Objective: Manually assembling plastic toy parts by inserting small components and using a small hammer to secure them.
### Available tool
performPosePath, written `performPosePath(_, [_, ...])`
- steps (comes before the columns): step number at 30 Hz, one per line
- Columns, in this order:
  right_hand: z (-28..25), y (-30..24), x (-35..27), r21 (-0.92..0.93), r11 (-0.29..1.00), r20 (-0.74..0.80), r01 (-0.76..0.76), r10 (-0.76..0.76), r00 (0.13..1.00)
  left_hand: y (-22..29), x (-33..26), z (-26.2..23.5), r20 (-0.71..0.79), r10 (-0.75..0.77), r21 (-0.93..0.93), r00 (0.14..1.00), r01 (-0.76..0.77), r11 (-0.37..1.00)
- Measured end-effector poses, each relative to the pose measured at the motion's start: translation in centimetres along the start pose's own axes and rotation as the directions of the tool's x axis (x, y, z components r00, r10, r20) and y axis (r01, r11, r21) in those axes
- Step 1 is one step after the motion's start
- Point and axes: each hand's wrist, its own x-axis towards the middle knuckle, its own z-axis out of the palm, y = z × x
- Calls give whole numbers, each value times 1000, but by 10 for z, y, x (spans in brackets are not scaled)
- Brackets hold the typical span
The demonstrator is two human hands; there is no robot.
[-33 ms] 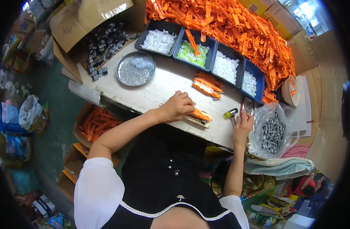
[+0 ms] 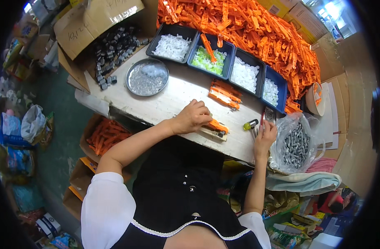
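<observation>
My left hand (image 2: 194, 117) presses its closed fingers around one end of an orange plastic piece (image 2: 218, 126), which rests on a pale block (image 2: 213, 133) near the table's front edge. Dark parts show at the piece's right end. My right hand (image 2: 265, 139) is closed at the table's right side, beside a small metal tray (image 2: 269, 114). A small mallet (image 2: 251, 124) with a yellow-green and black head extends from this hand, its metal shaft running to the palm. Whether the fingertips also pinch a small part is too small to tell.
Orange pieces (image 2: 225, 94) lie mid-table before several bins (image 2: 193, 63) of small white and green parts. Behind rises a large orange heap (image 2: 256, 37). A round metal dish (image 2: 129, 81) stands left, a plastic bag of grey screw-like parts (image 2: 295, 143) right. A box of orange pieces (image 2: 87, 124) sits below.
Almost nothing differs. My right hand has shifted very slightly, and the view has moved a touch.
</observation>
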Motion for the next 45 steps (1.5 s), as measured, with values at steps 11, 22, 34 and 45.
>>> performPosePath(11, [75, -75, 109, 230, 913, 31, 337, -353, 935, -16, 15, 24, 185, -133, -52, 974, 145, 988])
performPosePath(22, [168, -150, 203, 62, 918, 207, 391, -396, 895, -39, 41, 22, 113, 212, 97, 971, -223, 970])
performPosePath(34, [177, -147, 215, 454, 876, 97, 163, -231, 968, -49, 37, 10, 80, -123, 211, 989, 104, 972])
performPosePath(45, [33, -101, 144, 776, 629, 193, -45, -169, 967, -32, 42, 20, 335, -74, 300, 939, -32, 954])
